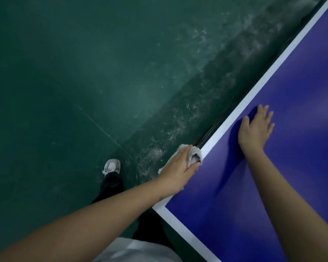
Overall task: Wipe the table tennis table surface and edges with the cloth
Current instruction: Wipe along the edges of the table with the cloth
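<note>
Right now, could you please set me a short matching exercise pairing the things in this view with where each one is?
Things:
1. left hand
2. right hand
3. cloth
4. shoe

Places:
A. flat on the blue table surface
B. on the green floor
C. gripping the cloth at the table edge
D. draped over the white edge line

Pairs: 1-C, 2-A, 3-D, 4-B

Bare forearms, no sleeves visible, white top [138,250] at lower edge (partly cropped), black trousers [112,186], one white sneaker [112,166] with grey detailing
</note>
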